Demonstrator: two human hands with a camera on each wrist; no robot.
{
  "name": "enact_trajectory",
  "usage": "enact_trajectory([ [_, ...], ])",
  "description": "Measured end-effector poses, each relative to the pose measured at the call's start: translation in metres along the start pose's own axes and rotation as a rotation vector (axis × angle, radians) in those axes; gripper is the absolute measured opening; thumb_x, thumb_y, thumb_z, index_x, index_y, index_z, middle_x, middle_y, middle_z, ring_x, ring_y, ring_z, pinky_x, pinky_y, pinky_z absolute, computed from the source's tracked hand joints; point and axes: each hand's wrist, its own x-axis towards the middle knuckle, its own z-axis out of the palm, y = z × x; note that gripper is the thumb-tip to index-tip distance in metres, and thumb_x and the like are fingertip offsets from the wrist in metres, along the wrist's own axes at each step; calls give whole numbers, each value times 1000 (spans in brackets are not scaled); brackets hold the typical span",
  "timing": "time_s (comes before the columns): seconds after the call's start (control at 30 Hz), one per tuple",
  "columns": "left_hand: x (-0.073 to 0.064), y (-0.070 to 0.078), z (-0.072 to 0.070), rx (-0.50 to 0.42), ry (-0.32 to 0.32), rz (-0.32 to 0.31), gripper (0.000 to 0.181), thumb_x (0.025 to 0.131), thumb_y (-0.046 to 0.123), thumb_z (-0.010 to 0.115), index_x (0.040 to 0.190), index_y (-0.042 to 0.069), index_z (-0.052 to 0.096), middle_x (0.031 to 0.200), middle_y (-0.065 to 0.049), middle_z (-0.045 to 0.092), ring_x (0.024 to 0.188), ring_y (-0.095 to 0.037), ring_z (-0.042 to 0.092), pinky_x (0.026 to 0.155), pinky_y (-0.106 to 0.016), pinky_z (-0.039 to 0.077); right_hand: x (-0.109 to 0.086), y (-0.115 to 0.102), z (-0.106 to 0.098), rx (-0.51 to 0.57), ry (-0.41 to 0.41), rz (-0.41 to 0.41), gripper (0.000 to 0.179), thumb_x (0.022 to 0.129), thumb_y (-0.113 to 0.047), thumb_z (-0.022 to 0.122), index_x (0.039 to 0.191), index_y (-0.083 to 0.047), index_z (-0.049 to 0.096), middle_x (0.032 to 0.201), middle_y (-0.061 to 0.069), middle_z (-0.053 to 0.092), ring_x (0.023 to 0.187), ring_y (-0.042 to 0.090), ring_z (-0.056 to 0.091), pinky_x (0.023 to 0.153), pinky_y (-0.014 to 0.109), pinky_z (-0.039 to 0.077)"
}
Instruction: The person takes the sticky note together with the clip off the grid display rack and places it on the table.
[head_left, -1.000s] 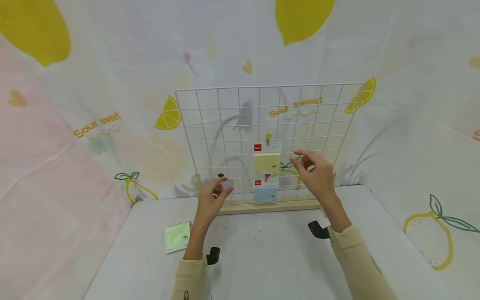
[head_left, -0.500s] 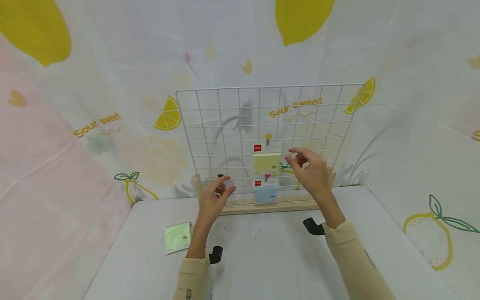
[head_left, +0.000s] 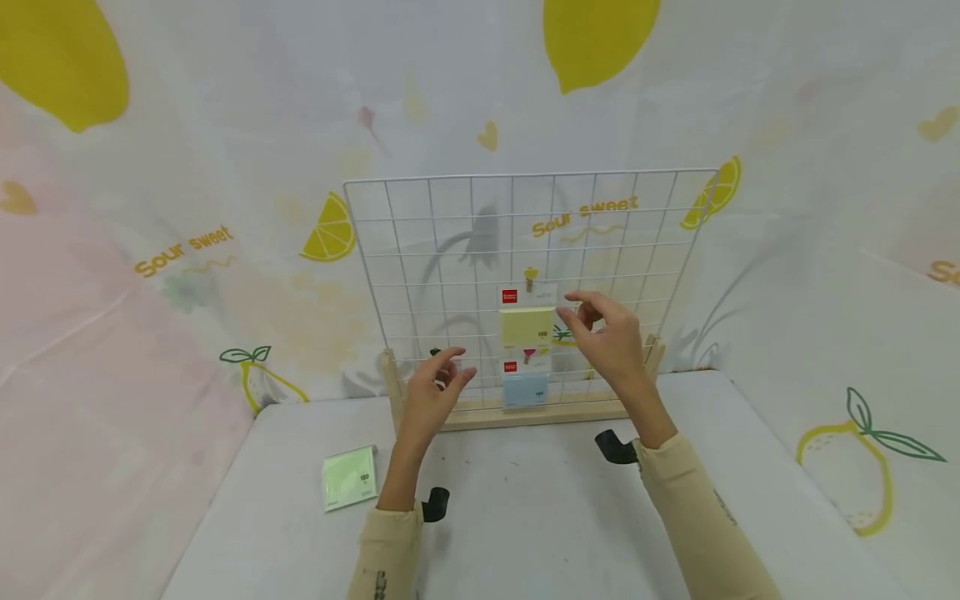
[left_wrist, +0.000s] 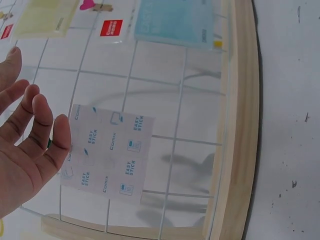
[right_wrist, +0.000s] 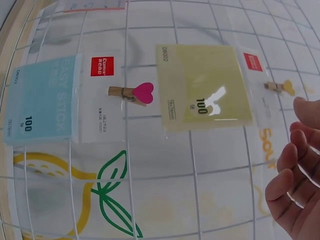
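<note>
My left hand (head_left: pixel 433 396) hovers in front of the lower left of a white wire grid (head_left: pixel 442 275), fingers loosely bent and holding nothing. Just behind it, a white sheet printed "EASY STICK" (left_wrist: pixel 107 155) hangs at the grid; a small dark green piece (head_left: pixel 434 352) shows above the fingers. My right hand (head_left: pixel 606 337), likewise loosely curled and holding nothing, is at the right of a yellow sticky note pack (head_left: pixel 527 329). A clothespin with a yellow heart (right_wrist: pixel 280 87) holds that pack. Below hangs a blue sticky note pack (head_left: pixel 525 389) under a pink-heart clothespin (right_wrist: pixel 134 94).
On the white table (head_left: pixel 510 517) a green sticky note pack (head_left: pixel 349 478) lies left of my left forearm. The grid stands in a wooden base (head_left: pixel 570 412) with side posts. Behind it hangs a cloth (head_left: pixel 420 100) printed with lemons.
My right hand has moved left and slightly up, closer to the yellow pack. My left hand has shifted slightly right. The view has turned a little; the packs hang as before.
</note>
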Motion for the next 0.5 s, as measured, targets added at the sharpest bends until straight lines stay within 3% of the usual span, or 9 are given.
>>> enact_trajectory([
  [0.5, 9, 9, 12, -41, -24, -16, 36, 92, 23, 72, 125, 10, 65, 81, -3, 55, 70, -17, 53, 63, -31, 46, 11, -5, 11, 8, 9, 6, 22, 88, -14, 77, 107, -3, 72, 69, 2, 55, 64, 15, 51, 58, 25, 40],
])
